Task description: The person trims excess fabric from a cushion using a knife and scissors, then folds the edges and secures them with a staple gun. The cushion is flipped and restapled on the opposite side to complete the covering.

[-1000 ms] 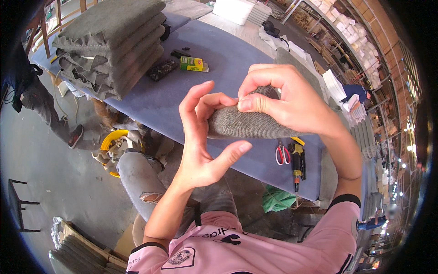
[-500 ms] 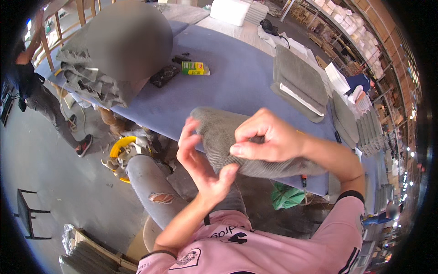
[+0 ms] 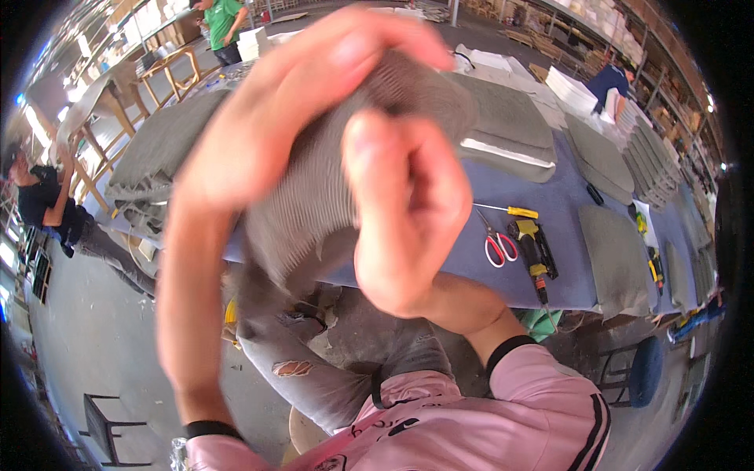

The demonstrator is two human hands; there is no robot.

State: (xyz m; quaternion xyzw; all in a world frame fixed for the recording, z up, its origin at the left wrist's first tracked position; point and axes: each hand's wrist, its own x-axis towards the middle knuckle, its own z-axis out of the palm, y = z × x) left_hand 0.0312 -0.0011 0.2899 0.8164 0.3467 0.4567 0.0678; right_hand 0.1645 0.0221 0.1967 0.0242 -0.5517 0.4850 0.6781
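Raised close in front of me is a grey ribbed cushion, tilted and blurred by motion. My left hand curves over its upper left side, with the fingers bent round its top edge. In front of the cushion's right part, my right hand is closed, thumb against curled fingers. Whatever it grips, if anything, is hidden. Red-handled scissors, a yellow screwdriver and a yellow-and-black staple gun lie on the blue table to the right.
Grey cushions lie farther back, and a flat grey piece rests at the right. Grey covers are heaped at the left. Beyond stand a person in green and one in dark clothes. A stool stands at right.
The cushion has risen from near the table edge toward me, and tilted. My left hand has moved up and bent over it. My view has shifted, bringing the tools into sight.
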